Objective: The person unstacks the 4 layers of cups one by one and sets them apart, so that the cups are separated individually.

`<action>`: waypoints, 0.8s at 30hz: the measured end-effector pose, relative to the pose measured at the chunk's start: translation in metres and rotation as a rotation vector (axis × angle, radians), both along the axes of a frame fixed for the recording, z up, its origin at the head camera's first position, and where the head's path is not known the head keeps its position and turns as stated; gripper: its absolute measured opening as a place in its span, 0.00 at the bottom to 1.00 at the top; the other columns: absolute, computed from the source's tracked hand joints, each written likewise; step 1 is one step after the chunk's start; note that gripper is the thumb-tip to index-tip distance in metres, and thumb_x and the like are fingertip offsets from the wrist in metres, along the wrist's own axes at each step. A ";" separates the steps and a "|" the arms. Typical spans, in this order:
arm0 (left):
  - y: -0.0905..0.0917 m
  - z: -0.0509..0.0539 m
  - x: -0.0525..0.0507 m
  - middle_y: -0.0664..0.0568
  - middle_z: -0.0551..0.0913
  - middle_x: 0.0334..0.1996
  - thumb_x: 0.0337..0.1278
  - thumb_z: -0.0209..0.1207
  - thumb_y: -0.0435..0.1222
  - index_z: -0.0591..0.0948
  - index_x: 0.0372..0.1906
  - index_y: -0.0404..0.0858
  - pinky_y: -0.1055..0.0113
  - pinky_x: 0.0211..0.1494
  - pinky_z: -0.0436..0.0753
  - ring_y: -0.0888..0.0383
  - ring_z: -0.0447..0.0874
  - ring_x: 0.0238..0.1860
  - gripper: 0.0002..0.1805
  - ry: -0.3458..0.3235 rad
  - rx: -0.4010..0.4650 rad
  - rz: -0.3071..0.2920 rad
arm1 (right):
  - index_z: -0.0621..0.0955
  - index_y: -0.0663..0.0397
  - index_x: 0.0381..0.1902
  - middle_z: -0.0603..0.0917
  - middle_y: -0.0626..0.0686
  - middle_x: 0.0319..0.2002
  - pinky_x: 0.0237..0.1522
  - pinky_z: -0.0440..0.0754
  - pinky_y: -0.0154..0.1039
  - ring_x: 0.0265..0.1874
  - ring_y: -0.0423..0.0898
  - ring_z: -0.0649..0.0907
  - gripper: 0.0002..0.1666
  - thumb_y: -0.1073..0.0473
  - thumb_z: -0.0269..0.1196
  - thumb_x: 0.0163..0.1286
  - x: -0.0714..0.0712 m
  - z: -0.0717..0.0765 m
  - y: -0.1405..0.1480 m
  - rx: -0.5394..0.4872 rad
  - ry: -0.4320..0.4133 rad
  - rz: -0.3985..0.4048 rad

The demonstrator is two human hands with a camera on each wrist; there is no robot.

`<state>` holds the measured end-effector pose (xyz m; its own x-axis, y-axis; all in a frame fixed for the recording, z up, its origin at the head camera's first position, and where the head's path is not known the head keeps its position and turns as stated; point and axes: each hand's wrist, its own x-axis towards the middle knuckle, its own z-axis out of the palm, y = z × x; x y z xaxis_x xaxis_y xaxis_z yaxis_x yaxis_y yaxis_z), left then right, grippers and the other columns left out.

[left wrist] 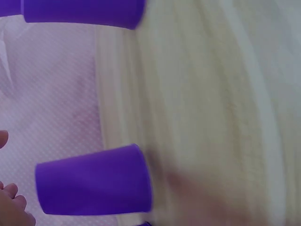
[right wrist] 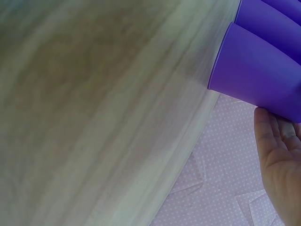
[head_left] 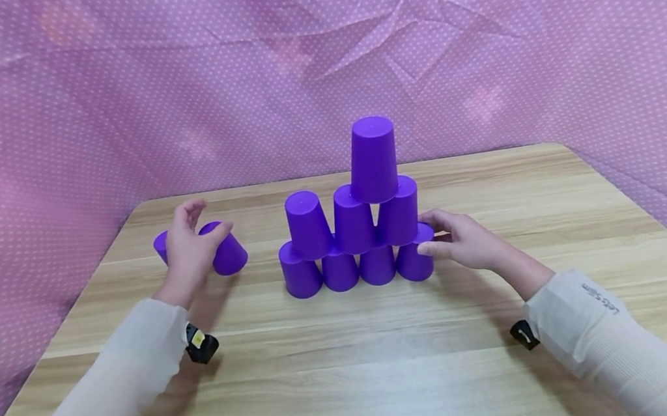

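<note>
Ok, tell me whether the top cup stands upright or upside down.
Upside down: in the head view, the top cup shows its closed base facing up, its wider end on two cups below.

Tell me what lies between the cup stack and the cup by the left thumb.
In the head view, bare tabletop separates that cup from the stack.
</note>
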<state>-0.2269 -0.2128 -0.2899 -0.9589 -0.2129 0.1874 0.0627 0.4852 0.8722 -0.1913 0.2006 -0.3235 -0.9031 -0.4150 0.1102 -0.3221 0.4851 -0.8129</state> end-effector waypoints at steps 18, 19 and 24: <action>0.049 0.045 0.008 0.41 0.75 0.56 0.57 0.58 0.31 0.70 0.54 0.28 0.70 0.63 0.72 0.55 0.72 0.60 0.21 0.289 0.205 -0.199 | 0.71 0.67 0.56 0.79 0.61 0.48 0.55 0.77 0.50 0.51 0.55 0.77 0.26 0.60 0.63 0.63 0.001 -0.001 0.001 0.000 0.007 0.003; 0.052 0.048 0.010 0.41 0.75 0.56 0.57 0.58 0.31 0.70 0.54 0.28 0.70 0.63 0.72 0.55 0.72 0.60 0.21 0.294 0.197 -0.215 | 0.71 0.66 0.56 0.79 0.61 0.48 0.55 0.77 0.50 0.51 0.55 0.77 0.26 0.60 0.63 0.63 0.001 -0.001 0.001 0.000 0.005 0.004; 0.069 0.058 0.017 0.39 0.76 0.55 0.58 0.57 0.30 0.70 0.54 0.26 0.69 0.62 0.73 0.54 0.74 0.58 0.20 0.319 0.186 -0.286 | 0.71 0.66 0.56 0.79 0.61 0.47 0.55 0.77 0.50 0.50 0.54 0.77 0.26 0.60 0.63 0.62 0.002 -0.001 0.002 -0.001 0.003 0.001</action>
